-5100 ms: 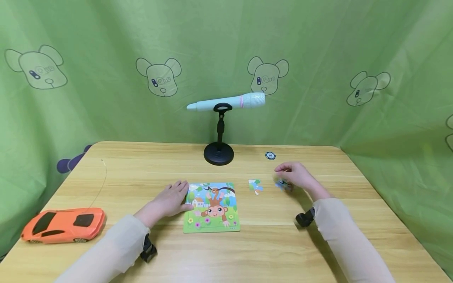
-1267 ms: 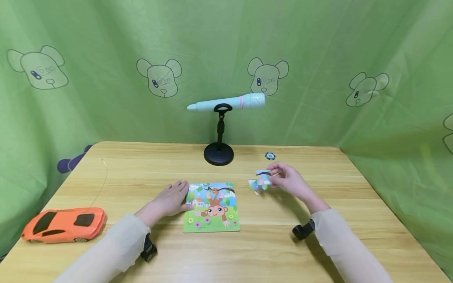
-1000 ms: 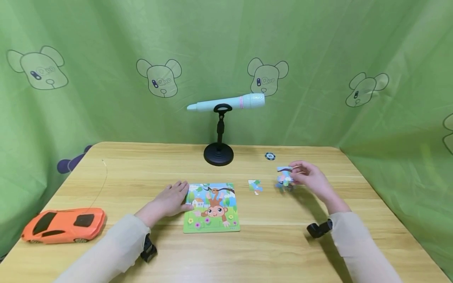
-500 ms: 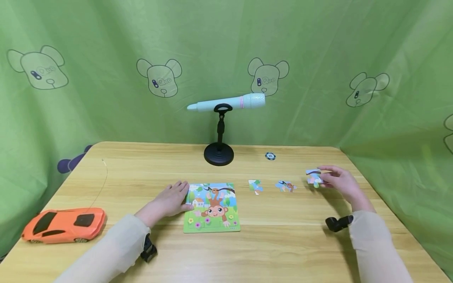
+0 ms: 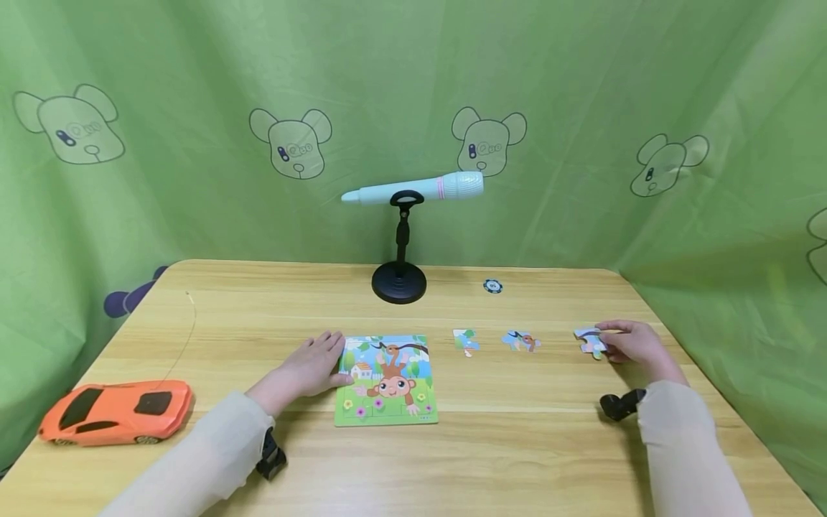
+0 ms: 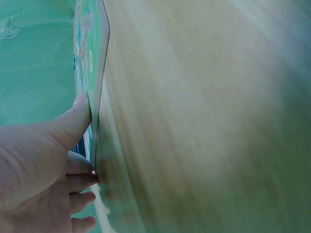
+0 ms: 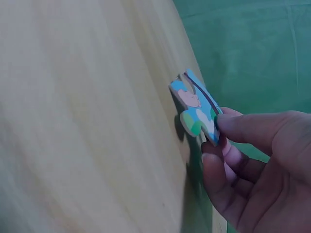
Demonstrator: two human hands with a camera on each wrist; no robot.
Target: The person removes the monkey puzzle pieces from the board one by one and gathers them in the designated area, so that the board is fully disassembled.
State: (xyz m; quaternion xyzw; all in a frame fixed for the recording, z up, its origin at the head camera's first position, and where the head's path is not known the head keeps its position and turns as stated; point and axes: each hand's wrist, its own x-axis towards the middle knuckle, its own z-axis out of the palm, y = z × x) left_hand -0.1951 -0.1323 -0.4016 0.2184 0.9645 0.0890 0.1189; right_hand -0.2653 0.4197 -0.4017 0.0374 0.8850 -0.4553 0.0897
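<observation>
Between thumb and fingers my right hand (image 5: 638,346) pinches a jigsaw puzzle piece (image 5: 589,342) printed with a brown branch and leaves. In the right wrist view the puzzle piece (image 7: 197,107) is tilted close over the wood, its shadow beside it. My left hand (image 5: 311,365) lies at the left edge of a square monkey puzzle board (image 5: 386,380), thumb on its face and fingers along its side. Two loose puzzle pieces lie right of the board: a corner piece with green leaves (image 5: 465,340) and one with a monkey's tail on a branch (image 5: 520,340).
An orange toy car (image 5: 119,412) stands at the table's left, a thin wire rising from it. At the back is a light blue microphone (image 5: 413,188) on a black stand (image 5: 399,282), with a round chip (image 5: 493,286) to its right. Green curtain surrounds the table (image 5: 491,467).
My right hand has carried the branch piece rightward past the two other loose pieces and lowered it toward the table. The tail piece was laid down earlier. My left hand has stayed on the board.
</observation>
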